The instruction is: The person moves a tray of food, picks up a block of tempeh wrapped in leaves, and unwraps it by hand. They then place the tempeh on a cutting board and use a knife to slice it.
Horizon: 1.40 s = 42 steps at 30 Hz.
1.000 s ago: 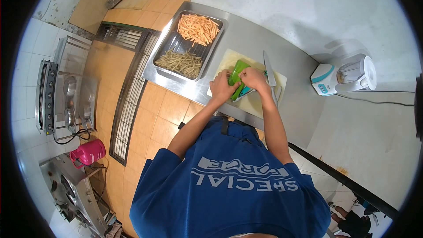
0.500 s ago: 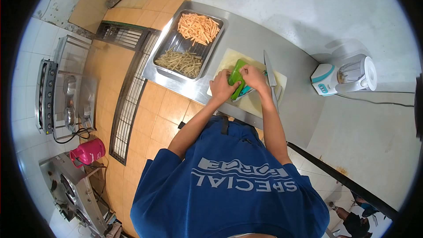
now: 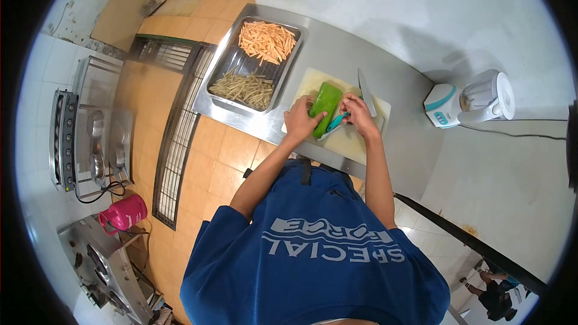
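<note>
On a pale cutting board (image 3: 345,147) lies a long green vegetable piece (image 3: 326,106). My left hand (image 3: 301,119) grips its left side, fingers wrapped on it. My right hand (image 3: 359,114) is just right of the piece, its fingers pinched together; what they hold, if anything, is too small to make out. A teal-handled tool (image 3: 337,122) lies between the green piece and my right hand. A large knife (image 3: 365,93) rests on the board's right part, its blade pointing away from me.
Left on the steel table (image 3: 330,37) stands a metal tray (image 3: 242,63) with orange strips (image 3: 267,42) and green strips (image 3: 243,88). A blender (image 3: 475,97) is at the right. A pink gas cylinder (image 3: 126,212) and a stove (image 3: 99,268) are at lower left. A person (image 3: 497,298) is at lower right.
My right hand has moved off the green piece, slightly right and toward me. More of the green piece and the teal handle now shows. My left hand still holds the piece.
</note>
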Motion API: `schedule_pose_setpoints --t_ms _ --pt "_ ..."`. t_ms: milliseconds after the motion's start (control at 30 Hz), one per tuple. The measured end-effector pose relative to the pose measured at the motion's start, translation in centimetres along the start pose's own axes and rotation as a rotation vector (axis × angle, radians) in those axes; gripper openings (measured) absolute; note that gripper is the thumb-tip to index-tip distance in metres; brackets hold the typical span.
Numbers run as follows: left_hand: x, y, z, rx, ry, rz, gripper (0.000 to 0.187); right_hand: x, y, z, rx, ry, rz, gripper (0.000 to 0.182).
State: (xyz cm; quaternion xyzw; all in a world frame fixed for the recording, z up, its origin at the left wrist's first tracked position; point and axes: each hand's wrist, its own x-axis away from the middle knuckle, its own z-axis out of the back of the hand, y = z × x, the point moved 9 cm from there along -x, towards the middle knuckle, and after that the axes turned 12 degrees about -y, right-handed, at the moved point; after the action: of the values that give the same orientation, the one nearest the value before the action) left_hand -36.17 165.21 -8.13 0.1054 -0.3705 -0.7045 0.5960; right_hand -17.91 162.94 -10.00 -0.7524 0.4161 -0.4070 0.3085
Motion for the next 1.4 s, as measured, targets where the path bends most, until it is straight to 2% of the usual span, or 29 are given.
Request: schedule_pose_setpoints --t_ms 100,167,200,267,300,367,400,467,600,667,700,933,1000,1133,1333,1400 --pt "-0.1 0.0 0.2 -0.003 0.018 -0.016 0.059 0.5 -1.0 1.3 0.030 0.127 0.043 0.015" --pt "0.2 0.3 0.2 0.002 0.016 -0.045 0.059 0.7 -2.8 3.0 0.268 0.303 0.126 0.017" --pt "0.4 0.7 0.4 0.000 0.015 -0.046 0.059 0.2 -2.7 3.5 0.267 0.304 0.126 0.017" --pt "1.2 3.2 1.3 -0.183 0.048 -0.186 0.055 0.2 -4.1 5.3 0.506 0.484 0.259 0.020" --pt "1.2 3.3 1.4 -0.184 0.047 -0.188 0.055 0.3 -4.5 5.0 0.505 0.486 0.259 0.020" --pt "1.0 3.5 0.9 -0.251 -0.042 -0.195 0.051 1.6 -6.7 4.7 0.697 0.659 0.315 0.022" --pt "1.0 3.5 0.9 -0.251 -0.041 -0.195 0.051 1.6 -6.7 4.7 0.697 0.658 0.317 0.022" --pt "1.0 3.4 0.8 -0.262 -0.038 -0.187 0.050 2.2 -6.5 5.4 0.866 0.796 0.148 0.022" --pt "0.9 3.4 1.0 -0.238 -0.022 -0.196 0.049 2.4 -5.6 3.8 0.904 0.766 0.045 0.023" --pt "0.8 3.3 0.8 -0.201 -0.037 -0.197 0.047 1.4 -5.0 1.6 0.861 0.577 0.228 0.023" --pt "0.8 3.3 0.8 -0.202 -0.040 -0.199 0.047 1.3 -4.9 0.1 0.944 0.481 0.173 0.020" --pt "-0.1 3.2 0.2 -0.190 -0.119 -0.152 0.056 0.8 -5.7 -3.6 1.195 0.487 0.286 0.019" --pt "-0.5 3.2 0.0 -0.199 -0.134 -0.144 0.058 0.2 -5.6 -3.5 1.242 0.504 0.152 0.016" --pt "-0.7 2.7 0.1 -0.141 -0.154 -0.126 0.065 -1.0 -5.9 -3.9 1.264 0.501 0.144 0.012" --pt "-1.1 2.7 -0.1 -0.152 -0.201 -0.137 0.076 -2.7 -6.1 -4.6 1.509 0.471 0.129 0.015" --pt "-1.8 2.6 -0.1 -0.143 -0.234 -0.131 0.079 -4.1 -5.2 -4.6 1.708 0.437 -0.036 0.007"
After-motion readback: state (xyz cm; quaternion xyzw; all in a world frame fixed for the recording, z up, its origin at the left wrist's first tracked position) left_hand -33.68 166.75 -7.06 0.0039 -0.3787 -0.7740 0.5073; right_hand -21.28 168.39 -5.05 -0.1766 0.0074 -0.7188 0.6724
